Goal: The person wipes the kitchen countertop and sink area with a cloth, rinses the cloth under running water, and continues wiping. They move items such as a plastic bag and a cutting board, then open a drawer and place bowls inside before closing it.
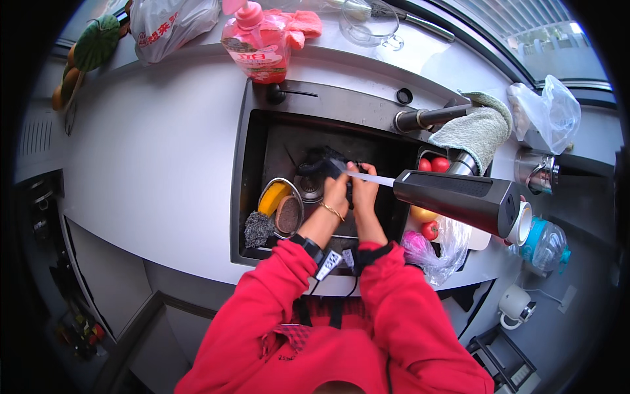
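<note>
Both of my hands are low over a dark kitchen sink (344,120). My left hand (336,193) and my right hand (364,189) grip a wet black item (320,161), perhaps a cloth; its shape is partly hidden by my fingers. A stream of water (372,178) from the grey faucet head (453,199) falls on it. Below the item, part of the sink drain (311,189) shows. Left of my hands, a metal-rimmed caddy (299,189) holds a yellow sponge (274,198) and a brown scrub pad (288,214). A steel-wool scourer (259,229) lies at its edge.
A pale green cloth (475,129) drapes the faucet. Tomatoes (430,230) and a plastic bag (450,246) lie right of the sink. Behind it stand a pink soap bottle (256,56) and a glass cup (366,24). A watermelon (97,43) is far left.
</note>
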A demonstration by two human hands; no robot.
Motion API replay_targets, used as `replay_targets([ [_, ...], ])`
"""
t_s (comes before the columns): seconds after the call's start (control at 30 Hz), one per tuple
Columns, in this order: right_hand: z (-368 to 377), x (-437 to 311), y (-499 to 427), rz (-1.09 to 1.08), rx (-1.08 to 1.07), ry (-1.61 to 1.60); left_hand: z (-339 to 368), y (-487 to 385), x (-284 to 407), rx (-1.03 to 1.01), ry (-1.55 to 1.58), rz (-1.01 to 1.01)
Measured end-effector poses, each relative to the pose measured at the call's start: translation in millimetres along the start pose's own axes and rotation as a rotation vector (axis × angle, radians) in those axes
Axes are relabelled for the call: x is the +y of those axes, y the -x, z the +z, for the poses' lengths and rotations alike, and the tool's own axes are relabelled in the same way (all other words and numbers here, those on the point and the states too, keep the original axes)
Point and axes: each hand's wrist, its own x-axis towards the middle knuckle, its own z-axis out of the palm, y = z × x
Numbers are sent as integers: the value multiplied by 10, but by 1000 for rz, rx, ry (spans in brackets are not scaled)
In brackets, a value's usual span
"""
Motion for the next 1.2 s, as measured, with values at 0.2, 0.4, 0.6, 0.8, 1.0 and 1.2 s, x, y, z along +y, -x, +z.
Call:
replay_targets([
  [0.2, 154, -136, 32, -144, -45, 184, -184, -111, 75, -21, -138, 16],
  [0.4, 58, -151, 228, -149, 13, 316, -156, -59, 69, 7, -528, -138],
  [0.6, 69, 482, 11, -94, -88, 395, -342, -111, 74, -41, -544, -99],
  [0.8, -146, 983, -978, 643, -186, -390, -334, 49, 519, -459, -1324, 503],
  [1.0, -48, 1188, -1424, 665, -313, -950, -365, 289, 483, -159, -1370, 1194],
  [1.2, 123, 387, -19, 339, -45, -720, -492, -220, 234, -271, 160, -362],
])
